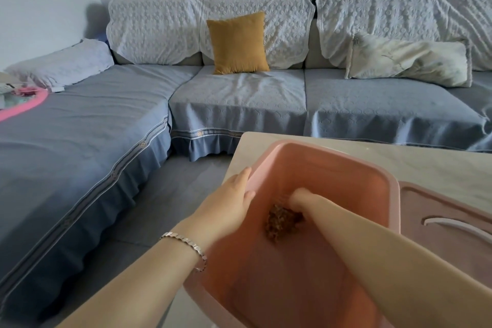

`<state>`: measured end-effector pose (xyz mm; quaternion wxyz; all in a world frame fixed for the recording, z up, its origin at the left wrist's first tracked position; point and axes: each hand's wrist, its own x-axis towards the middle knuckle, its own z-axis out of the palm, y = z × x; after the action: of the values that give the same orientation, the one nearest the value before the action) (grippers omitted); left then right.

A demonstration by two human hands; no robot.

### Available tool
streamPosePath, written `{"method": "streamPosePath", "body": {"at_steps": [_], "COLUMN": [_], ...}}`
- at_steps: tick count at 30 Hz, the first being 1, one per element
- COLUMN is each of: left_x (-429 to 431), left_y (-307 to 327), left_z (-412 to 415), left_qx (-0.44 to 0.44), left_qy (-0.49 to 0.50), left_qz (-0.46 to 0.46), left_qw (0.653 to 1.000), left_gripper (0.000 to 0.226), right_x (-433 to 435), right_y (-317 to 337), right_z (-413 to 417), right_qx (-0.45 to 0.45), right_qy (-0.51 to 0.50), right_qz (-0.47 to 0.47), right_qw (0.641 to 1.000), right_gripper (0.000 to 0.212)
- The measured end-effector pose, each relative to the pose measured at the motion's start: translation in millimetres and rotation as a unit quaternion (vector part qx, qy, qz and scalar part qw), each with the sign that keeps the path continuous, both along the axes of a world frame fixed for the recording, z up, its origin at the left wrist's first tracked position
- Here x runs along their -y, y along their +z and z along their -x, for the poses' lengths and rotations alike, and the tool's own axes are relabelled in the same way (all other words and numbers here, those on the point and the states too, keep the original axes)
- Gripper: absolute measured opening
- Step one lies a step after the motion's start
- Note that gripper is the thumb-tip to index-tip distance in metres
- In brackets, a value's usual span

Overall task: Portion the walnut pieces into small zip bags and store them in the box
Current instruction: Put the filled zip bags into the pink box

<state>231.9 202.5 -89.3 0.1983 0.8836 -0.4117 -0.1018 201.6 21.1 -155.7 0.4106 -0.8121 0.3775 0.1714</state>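
The right hand (300,201) was deep inside the pink box (332,157). The clump of walnut pieces (279,221) lay on the box floor, touching its grip on the near-left side, with the clump's long axis running back toward the person. Blur hid whether that grip was clenched on the clump or only resting against it, and no bag film could be made out. The left hand (234,194) was the farther one from the walnuts, its grip curled over the box's left rim, apparently steadying the box on the surface (399,160).
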Motion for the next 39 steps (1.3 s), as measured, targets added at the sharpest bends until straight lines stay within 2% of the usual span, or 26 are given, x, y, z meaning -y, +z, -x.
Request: {"method": "streamPosePath", "body": {"at_steps": [4,7,10,12,15,18,21,23,25,26,28,31,34,36,39], "left_x": [0.7,1.0,-1.0,-0.8,6.5,17.1,36.3,53.3,73.7,84.4,106.3,138.7,167.8,182.9,196.7], "left_y": [-2.9,-3.0,3.4,11.4,32.5,53.8,55.1,44.0,25.0,13.4,-11.0,-41.1,-61.4,-70.9,-81.5], "left_z": [-1.2,-0.6,12.1,28.2,67.5,119.1,176.8,214.8,250.4,266.4,293.2,326.2,347.6,354.6,359.4], "left_qx": [0.012,0.017,0.088,0.144,0.151,0.094,0.079,0.061,0.034,0.020,-0.013,-0.047,-0.069,-0.080,-0.087], "left_qy": [0.006,0.007,0.027,0.014,-0.046,-0.069,-0.106,-0.145,-0.182,-0.198,-0.226,-0.278,-0.296,-0.286,-0.294], "left_qz": [-0.003,-0.018,-0.067,-0.078,-0.023,0.076,0.162,0.174,0.145,0.121,0.063,-0.025,-0.086,-0.111,-0.146], "left_qw": [1.000,1.000,0.994,0.986,0.987,0.990,0.978,0.972,0.972,0.972,0.972,0.959,0.949,0.948,0.941], "left_gripper": [0.052,0.053,0.056,0.056,0.041,0.023,0.023,0.022,0.023,0.024,0.027,0.029,0.036,0.044,0.054], "right_x": [-1.9,-5.7,-10.1,-10.3,-3.5,10.3,31.0,49.0,66.7,75.1,91.2,101.6,95.6,89.1,87.5], "right_y": [3.9,21.1,46.6,63.1,86.8,108.7,111.8,102.7,88.6,79.3,58.5,32.1,11.1,-0.5,-13.2], "right_z": [5.9,15.0,34.4,56.2,109.7,176.3,252.9,304.8,356.5,381.1,424.6,467.9,478.8,474.0,465.5], "right_qx": [0.004,-0.008,0.005,0.044,0.133,0.201,0.249,0.226,0.139,0.086,0.033,0.004,-0.021,-0.024,-0.018], "right_qy": [0.033,0.099,0.181,0.200,0.207,0.216,0.201,0.171,0.154,0.142,0.103,0.042,0.034,0.026,0.006], "right_qz": [0.014,0.065,0.158,0.202,0.273,0.314,0.332,0.337,0.342,0.332,0.302,0.251,0.200,0.183,0.168], "right_qw": [0.999,0.993,0.971,0.958,0.930,0.902,0.887,0.898,0.916,0.929,0.947,0.967,0.979,0.983,0.986], "right_gripper": [0.039,0.037,0.035,0.031,0.021,0.022,0.021,0.030,0.038,0.031,0.020,0.021,0.046,0.053,0.038]}}
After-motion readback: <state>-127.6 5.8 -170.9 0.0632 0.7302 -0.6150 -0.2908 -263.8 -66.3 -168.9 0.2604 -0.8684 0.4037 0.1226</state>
